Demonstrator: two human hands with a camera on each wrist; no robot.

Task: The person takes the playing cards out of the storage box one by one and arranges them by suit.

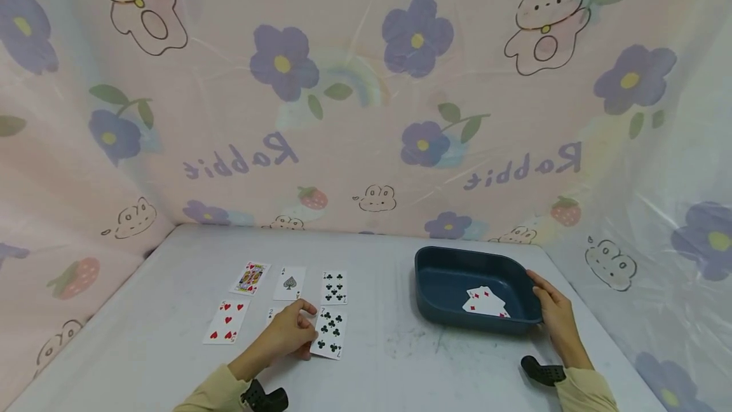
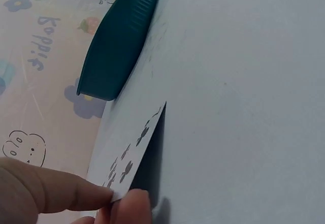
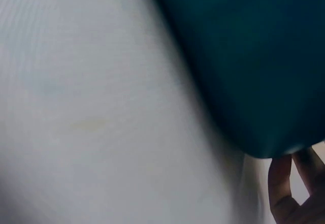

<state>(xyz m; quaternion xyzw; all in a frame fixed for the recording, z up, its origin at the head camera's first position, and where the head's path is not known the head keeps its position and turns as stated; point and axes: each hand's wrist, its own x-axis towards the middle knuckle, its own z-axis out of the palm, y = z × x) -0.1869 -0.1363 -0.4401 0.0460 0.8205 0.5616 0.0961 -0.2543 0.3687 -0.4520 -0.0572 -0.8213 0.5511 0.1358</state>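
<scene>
I am looking down at a pale grey bench (image 1: pixel 400 361) with a pink rabbit-and-flower curtain (image 1: pixel 366 113) hung around it.

My left hand (image 1: pixel 291 330) rests low on the left half of the bench. Its thumb and a fingertip (image 2: pixel 133 203) pinch the near edge of a seven of clubs (image 1: pixel 328 333), lifting that edge slightly off the surface; the left wrist view shows the card tilted up with a shadow under it. The card lies just to the right of this hand.

Around that hand, other cards lie face up in two rows. In the far row are a king (image 1: pixel 250 277), an ace of spades (image 1: pixel 290 283) and an eight of clubs (image 1: pixel 334 287). In the near row a six of hearts (image 1: pixel 226 321) lies to the left of my hand, and another card (image 1: pixel 274 314) is mostly hidden under my fingers.

My right hand (image 1: pixel 553 310) is well apart from the left, on the right side of the bench. Its fingers curl over the right rim of a dark teal tray (image 1: pixel 434 285), with the thumb against the outer wall. Inside the tray lies a small loose pile of red-suited cards (image 1: pixel 485 302). The right wrist view is blurred, showing only the tray's outer wall and fingertips (image 3: pixel 282 183) beside it.

The seven of clubs sits between my two hands, touching the left and far from the tray.
</scene>
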